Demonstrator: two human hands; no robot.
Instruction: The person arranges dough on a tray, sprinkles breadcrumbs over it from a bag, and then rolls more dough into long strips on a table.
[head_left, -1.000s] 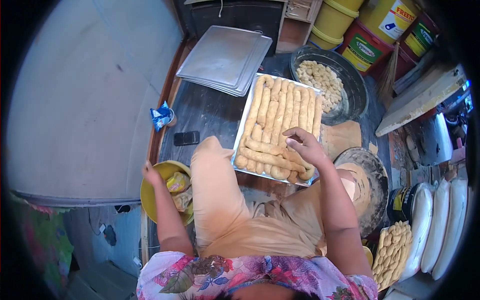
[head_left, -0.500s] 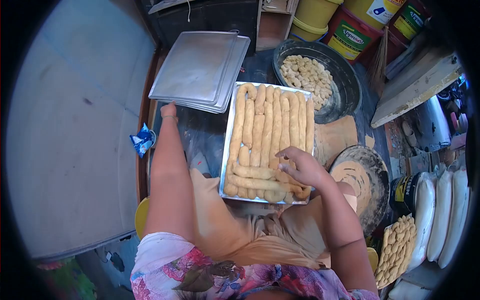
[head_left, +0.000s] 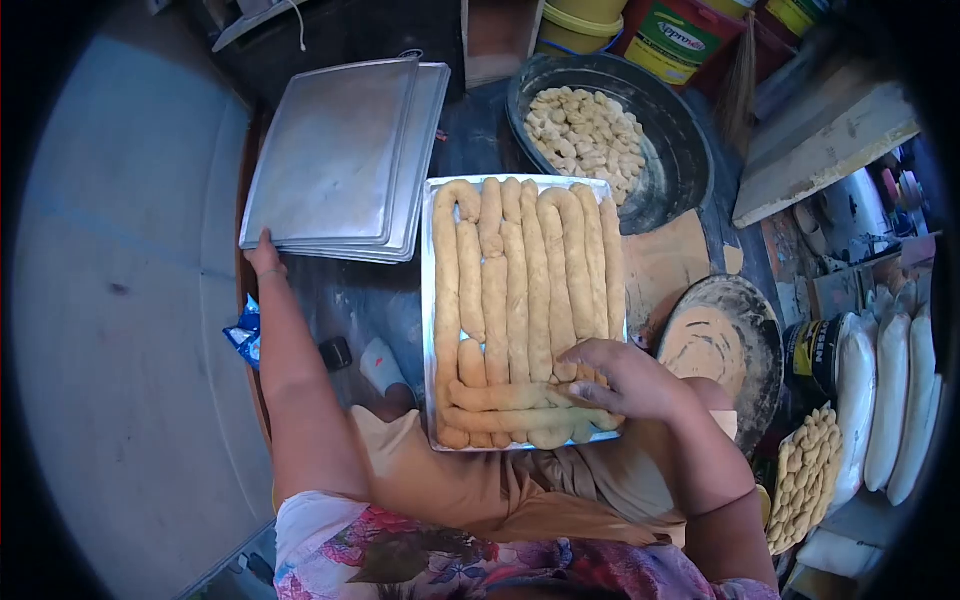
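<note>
Long ropes of dough (head_left: 515,290) lie side by side on a metal baking tray (head_left: 430,300) in front of my lap, with a few laid crosswise along its near end. Over the tray's near right part, my right hand (head_left: 630,378) reaches in with fingers apart, fingertips right at the dough. To the left, my left hand (head_left: 265,256) grips the near left corner of a stack of metal trays (head_left: 325,150), thumb on top and the other fingers partly hidden at the edge.
Behind the dough, a black basin (head_left: 685,165) holds many small dough pieces (head_left: 580,130). A round floury pan (head_left: 767,340) stands at the right, near plastic-wrapped rolls (head_left: 855,400) and a tray of small dough shapes (head_left: 808,470). A blue packet (head_left: 245,335) lies by the left board.
The view has shifted, so the tray stack and dough tray appear lower and further left. My left hand stays at the stack's corner; my right hand stays over the dough's near right part.
</note>
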